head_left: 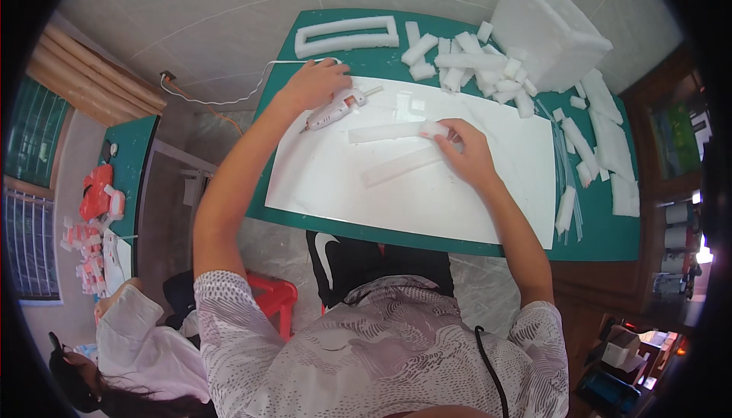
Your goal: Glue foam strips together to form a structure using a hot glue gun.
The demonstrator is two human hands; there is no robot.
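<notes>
My right hand (pixel 467 155) pinches the right end of a white foam strip (pixel 385 133), holding it raised above a glossy white board (pixel 324 185). A small foam block sits at that end, by the fingertips. The strip's pale reflection shows on the board below. On the board's left part lies a white glue gun (pixel 330 113) with an orange trigger and a clear stick jutting from one end. Just beyond it is my left hand (pixel 316 84), its fingers bent and apart near the white cord; nothing shows in its grasp.
The green table (pixel 366 232) carries a foam frame (pixel 347 35) at the back left, a pile of foam pieces (pixel 476 63) and a foam box (pixel 545 33) at the back right. Clear sticks (pixel 568 181) lie on the right. Another person (pixel 141 342) sits at a left-hand table; a red stool (pixel 274 300) stands nearby.
</notes>
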